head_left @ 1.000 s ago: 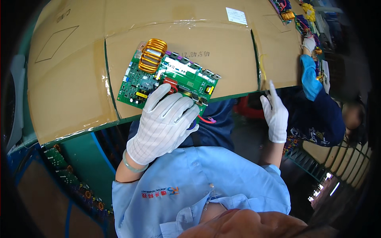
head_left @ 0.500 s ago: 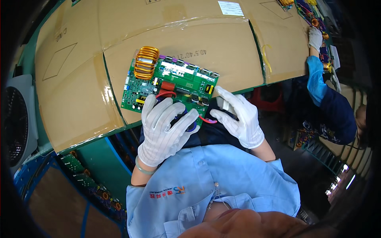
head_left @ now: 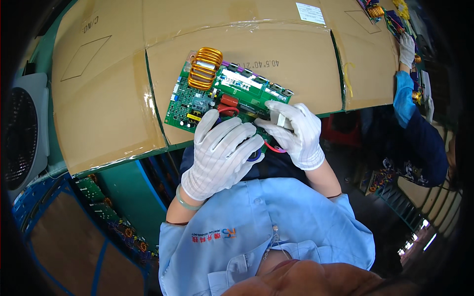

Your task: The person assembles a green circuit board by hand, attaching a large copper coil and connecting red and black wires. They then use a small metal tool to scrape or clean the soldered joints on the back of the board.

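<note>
A green circuit board [head_left: 178,104] lies tilted over the near edge of the cardboard. It carries a large copper-wire coil [head_left: 205,69], a red-brown cylindrical component [head_left: 229,100] and a row of small black parts along its far side. My white-gloved left hand [head_left: 222,153] grips the board's near side, its curled fingers covering dark blue coils [head_left: 255,155] there. At the board's right end is my gloved right hand [head_left: 298,135], with a small white block [head_left: 283,121] pinched in its fingers. Between the hands a red wire [head_left: 274,147] sticks out. The fingertips' contact points are partly hidden.
Taped cardboard sheets [head_left: 113,118] cover the table. A grey fan [head_left: 27,123] stands at far left, above a rack holding several circuit boards [head_left: 103,212]. At right, a co-worker's gloved hand [head_left: 407,48] is among more boards and coils.
The board and my left hand have shifted rightward in the picture, as has the cardboard. My right hand has come in closer over the board's right end with the white block.
</note>
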Demonstrator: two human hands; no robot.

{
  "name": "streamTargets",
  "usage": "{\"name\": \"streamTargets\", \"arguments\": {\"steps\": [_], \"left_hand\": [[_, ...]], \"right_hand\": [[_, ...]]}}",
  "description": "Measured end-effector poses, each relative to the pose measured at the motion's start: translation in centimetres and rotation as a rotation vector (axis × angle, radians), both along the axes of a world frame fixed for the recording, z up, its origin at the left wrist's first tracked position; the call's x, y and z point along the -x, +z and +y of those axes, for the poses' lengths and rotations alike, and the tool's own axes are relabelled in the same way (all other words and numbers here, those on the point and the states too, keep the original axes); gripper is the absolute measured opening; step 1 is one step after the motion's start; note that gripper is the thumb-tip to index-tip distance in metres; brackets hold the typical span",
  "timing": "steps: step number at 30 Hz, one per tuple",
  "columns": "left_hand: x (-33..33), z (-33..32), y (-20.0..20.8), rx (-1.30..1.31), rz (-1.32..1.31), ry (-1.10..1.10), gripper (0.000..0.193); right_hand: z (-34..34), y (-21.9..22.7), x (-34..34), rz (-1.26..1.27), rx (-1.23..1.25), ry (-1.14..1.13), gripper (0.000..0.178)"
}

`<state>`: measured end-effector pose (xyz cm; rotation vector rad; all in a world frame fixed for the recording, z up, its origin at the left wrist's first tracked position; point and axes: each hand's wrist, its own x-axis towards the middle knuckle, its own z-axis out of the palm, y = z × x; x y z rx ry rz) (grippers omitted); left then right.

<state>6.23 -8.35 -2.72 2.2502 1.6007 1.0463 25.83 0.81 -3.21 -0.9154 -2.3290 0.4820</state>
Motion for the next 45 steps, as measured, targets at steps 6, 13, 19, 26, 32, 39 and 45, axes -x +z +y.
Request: {"name": "streamTargets", "arguments": {"steps": [6, 13, 19, 26, 32, 39, 45], "left_hand": [[-0.1, -0.4, -0.5, 0.020, -0.004, 0.001, 0.046], [-0.6, -0.2, -0.6, -0.060, -0.012, 0.040, 0.032], [-0.5, -0.2, -0.8, -0.068, -0.021, 0.025, 0.033], [-0.4, -0.3, -0.9, -0.072, -0.019, 0.032, 0.036], [-0.4, -0.3, -0.7, -0.044, -0.029, 0.033, 0.037], [-0.5, -0.1, -0.6, -0.029, -0.002, 0.031, 0.036], [-0.6, -0.1, -0.4, -0.017, 0.031, 0.038, 0.039]], "right_hand": [[-0.1, 0.0, 1.0, 0.109, 0.136, -0.204, 0.051], [0.3, 0.6, 1.9, 0.120, 0.063, -0.123, 0.053], [0.2, -0.3, 2.6, 0.063, -0.009, -0.224, 0.049], [0.5, 0.4, 1.5, 0.119, 0.121, -0.101, 0.040], [-1.6, 1.7, -3.6, 0.010, 0.338, -0.118, 0.043], [-3.8, 1.2, -4.9, -0.244, 0.138, -0.079, 0.039], [-3.7, 1.5, -4.6, -0.241, 0.098, -0.097, 0.036]]}}
